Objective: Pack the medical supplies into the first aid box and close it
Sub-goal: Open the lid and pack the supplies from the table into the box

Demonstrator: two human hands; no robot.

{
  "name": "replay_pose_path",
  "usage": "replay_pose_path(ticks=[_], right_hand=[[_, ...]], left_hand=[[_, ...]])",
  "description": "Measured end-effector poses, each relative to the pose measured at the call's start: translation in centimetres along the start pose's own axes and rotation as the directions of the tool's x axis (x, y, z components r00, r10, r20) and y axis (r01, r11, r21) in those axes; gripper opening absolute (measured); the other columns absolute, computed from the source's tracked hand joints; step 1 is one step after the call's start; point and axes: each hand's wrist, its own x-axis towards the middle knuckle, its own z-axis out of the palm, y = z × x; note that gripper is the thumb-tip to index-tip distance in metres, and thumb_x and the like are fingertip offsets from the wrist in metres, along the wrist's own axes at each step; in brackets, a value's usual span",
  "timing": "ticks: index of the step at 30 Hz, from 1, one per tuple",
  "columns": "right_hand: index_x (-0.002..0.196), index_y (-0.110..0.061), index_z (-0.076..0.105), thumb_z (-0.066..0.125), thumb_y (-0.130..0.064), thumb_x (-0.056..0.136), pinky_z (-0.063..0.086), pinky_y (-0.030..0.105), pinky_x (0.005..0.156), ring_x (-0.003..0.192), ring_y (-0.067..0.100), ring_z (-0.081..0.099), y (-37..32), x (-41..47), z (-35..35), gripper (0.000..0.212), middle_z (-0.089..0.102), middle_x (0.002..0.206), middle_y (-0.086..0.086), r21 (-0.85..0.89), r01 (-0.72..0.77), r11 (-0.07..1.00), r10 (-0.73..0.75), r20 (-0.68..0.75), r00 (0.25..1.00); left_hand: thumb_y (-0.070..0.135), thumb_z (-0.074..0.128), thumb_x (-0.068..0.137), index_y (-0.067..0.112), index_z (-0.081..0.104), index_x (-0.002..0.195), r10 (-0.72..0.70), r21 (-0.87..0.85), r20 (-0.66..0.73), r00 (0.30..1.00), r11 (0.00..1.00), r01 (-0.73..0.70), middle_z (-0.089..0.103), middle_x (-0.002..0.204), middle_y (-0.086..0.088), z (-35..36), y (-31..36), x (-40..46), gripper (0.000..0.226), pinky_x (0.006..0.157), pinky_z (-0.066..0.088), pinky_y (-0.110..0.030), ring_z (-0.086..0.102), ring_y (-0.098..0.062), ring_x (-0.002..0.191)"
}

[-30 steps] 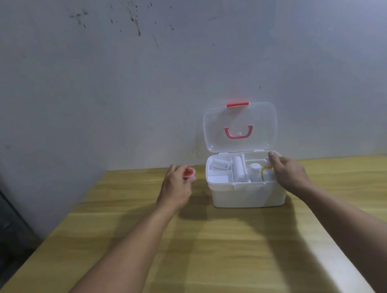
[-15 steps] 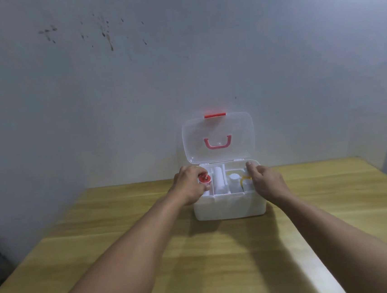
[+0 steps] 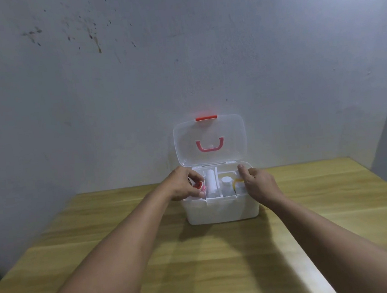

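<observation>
A white first aid box (image 3: 221,208) stands on the wooden table near the wall, its clear lid (image 3: 209,140) upright with a red handle and red latch. Inside its divided tray I see a white bandage roll (image 3: 210,183), a white bottle (image 3: 226,183) and a yellow-trimmed item (image 3: 236,182). My left hand (image 3: 182,187) is over the tray's left compartment, fingers closed on a small red-capped item (image 3: 200,186). My right hand (image 3: 258,183) rests at the tray's right end, fingertips on the yellow-trimmed item; its grip is partly hidden.
The wooden table (image 3: 218,262) runs from the wall towards me, with edges at left and right. A stained grey wall (image 3: 134,81) stands right behind the box lid.
My left hand carried the red-capped item from beside the box to over its left compartment. The right hand stayed at the right end. The camera view shifted.
</observation>
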Motion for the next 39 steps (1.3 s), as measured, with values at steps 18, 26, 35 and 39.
replay_pose_path(ticks=[18, 26, 35, 39], right_hand=[[0.080, -0.011, 0.065, 0.035, -0.054, 0.096, 0.038, 0.034, 0.073, 0.091, 0.035, 0.056, 0.3, 0.2, 0.1, 0.055, 0.061, 0.085, 0.015, -0.016, 0.011, 1.000, -0.011, -0.010, 1.000], [0.092, -0.003, 0.070, 0.034, -0.053, 0.097, 0.040, 0.036, 0.075, 0.096, 0.037, 0.057, 0.2, 0.1, 0.1, 0.061, 0.067, 0.096, 0.022, -0.021, 0.022, 1.000, -0.023, -0.028, 0.999], [0.091, -0.003, 0.070, 0.033, -0.054, 0.096, 0.044, 0.038, 0.080, 0.095, 0.037, 0.058, 0.3, 0.1, 0.1, 0.063, 0.067, 0.094, 0.021, -0.013, 0.014, 1.000, -0.014, -0.031, 0.999], [0.092, -0.004, 0.071, 0.033, -0.055, 0.096, 0.045, 0.039, 0.081, 0.095, 0.037, 0.058, 0.2, 0.1, 0.2, 0.063, 0.067, 0.094, 0.021, -0.006, 0.011, 1.000, -0.012, -0.028, 1.000]], left_hand=[[0.029, 0.048, 0.097, 0.013, 0.063, 0.083, -0.082, -0.249, -0.440, 0.894, 0.968, -0.034, 0.064, 0.099, -0.014, 2.4, -0.6, 0.1, 0.026, 0.090, 0.048, -0.042, 0.059, -0.030, 0.098], [0.043, 0.037, 0.097, 0.017, 0.017, 0.150, -0.315, -0.145, -0.312, 0.896, 0.948, 0.283, 0.007, 0.162, -0.004, 3.6, -2.7, 0.3, 0.063, 0.117, 0.014, -0.045, 0.007, -0.024, 0.148], [0.046, 0.055, 0.071, 0.018, 0.063, 0.091, -0.331, -0.314, -0.470, 0.818, 0.929, 0.195, 0.053, 0.124, -0.007, 2.6, -1.9, -1.1, 0.036, 0.103, 0.036, -0.041, 0.042, -0.029, 0.121], [0.056, 0.057, 0.048, 0.027, 0.061, 0.081, -0.273, -0.102, -0.323, 0.906, 0.962, 0.254, 0.049, 0.120, 0.001, 1.7, -2.7, -2.2, 0.044, 0.102, 0.029, -0.034, 0.036, -0.023, 0.125]])
